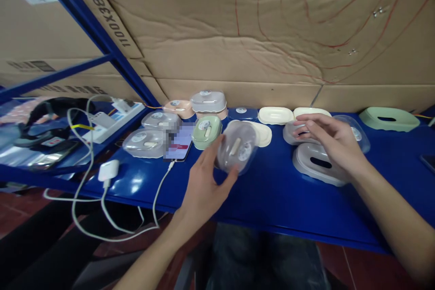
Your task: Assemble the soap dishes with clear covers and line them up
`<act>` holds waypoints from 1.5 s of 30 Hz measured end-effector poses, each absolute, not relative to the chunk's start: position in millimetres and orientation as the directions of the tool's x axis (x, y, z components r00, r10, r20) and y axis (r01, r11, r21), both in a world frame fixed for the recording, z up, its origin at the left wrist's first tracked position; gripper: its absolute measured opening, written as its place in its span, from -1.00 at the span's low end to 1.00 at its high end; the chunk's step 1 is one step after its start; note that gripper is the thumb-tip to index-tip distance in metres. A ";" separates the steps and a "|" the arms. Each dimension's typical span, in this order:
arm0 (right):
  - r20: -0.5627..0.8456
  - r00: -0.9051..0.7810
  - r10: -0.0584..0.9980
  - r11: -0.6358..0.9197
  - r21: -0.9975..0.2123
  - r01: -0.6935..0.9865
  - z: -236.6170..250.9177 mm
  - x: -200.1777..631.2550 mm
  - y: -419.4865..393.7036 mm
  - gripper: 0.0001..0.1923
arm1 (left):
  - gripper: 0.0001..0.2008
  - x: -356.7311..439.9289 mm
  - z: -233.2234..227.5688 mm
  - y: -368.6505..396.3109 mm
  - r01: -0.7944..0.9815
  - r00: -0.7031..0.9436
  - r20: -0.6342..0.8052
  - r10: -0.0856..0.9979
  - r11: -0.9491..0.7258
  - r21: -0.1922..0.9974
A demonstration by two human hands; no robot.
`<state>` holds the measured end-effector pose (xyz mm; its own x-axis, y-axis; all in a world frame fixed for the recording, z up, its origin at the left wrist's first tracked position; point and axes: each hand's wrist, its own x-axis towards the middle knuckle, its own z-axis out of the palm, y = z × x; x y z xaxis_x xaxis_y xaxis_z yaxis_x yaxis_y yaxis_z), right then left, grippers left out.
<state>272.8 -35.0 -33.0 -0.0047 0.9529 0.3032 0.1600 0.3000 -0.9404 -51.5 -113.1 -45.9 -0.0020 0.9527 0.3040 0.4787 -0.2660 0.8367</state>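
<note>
My left hand (208, 180) grips a small grey plastic box (235, 149) with a clear lid, a round sticker and a pale oblong piece on top. The box is tilted above the table, beside a green box (206, 131) and a cream oval piece (263, 135). Over on the right, my right hand (335, 140) hovers with fingers apart and nothing visible in it. Beneath it lies a grey oval shell with a slot (314, 163). Clear lids (356, 133) are close around this hand, partly hidden by it.
Several lidded boxes (146, 142) stand at the left and back of the blue table (272, 204). A phone (180, 142) on a white cable lies among them. A charger (108, 170) and a power strip (113, 120) are farther left. A green slotted shell (389, 118) sits back right, before cardboard.
</note>
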 end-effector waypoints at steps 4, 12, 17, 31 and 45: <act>0.294 -0.056 0.954 0.299 -0.932 0.204 -29.6 265.9 -38.8 -0.57 | -0.33 -59.3 -56.1 -113.0 0.789 -0.045 0.464 0.884 -0.253 0.560; 0.311 -0.094 0.946 0.325 -0.912 0.252 -29.0 265.5 -39.7 -0.59 | -0.41 -48.6 -58.8 -99.7 0.925 -0.016 0.512 0.859 -0.181 0.334; 0.329 -0.119 0.937 0.349 -0.895 0.276 -28.0 265.5 -40.3 -0.62 | -0.44 -39.9 -50.2 -88.1 0.934 0.016 0.490 0.871 -0.189 0.304; 0.329 -0.148 0.933 0.359 -0.883 0.301 -23.6 268.0 -41.8 -0.57 | -0.52 -27.2 -40.2 -73.9 0.986 0.162 0.402 0.901 -0.163 -0.031; 0.320 -0.138 0.937 0.348 -0.881 0.321 -25.5 269.5 -41.7 -0.55 | -0.45 -14.8 -55.5 -63.1 0.922 0.382 0.290 0.877 -0.342 -0.180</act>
